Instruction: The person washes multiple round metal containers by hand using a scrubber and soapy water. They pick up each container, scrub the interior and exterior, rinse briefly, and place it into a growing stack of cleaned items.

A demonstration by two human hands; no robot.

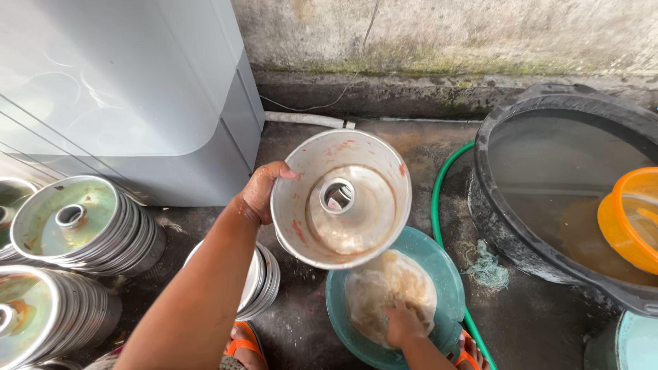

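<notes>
Wet concrete floor (308,322) runs to a stained far wall. At centre the left hand (264,192) grips the rim of a metal ring mould (341,199), tilted toward the camera. Below it the right hand (403,325) is sunk in the cloudy suds of a teal basin (449,274), its fingers hidden. Stacked moulds (82,226) sit left, cut off; a black tub (562,185) with an orange bowl (630,219) sits right.
</notes>
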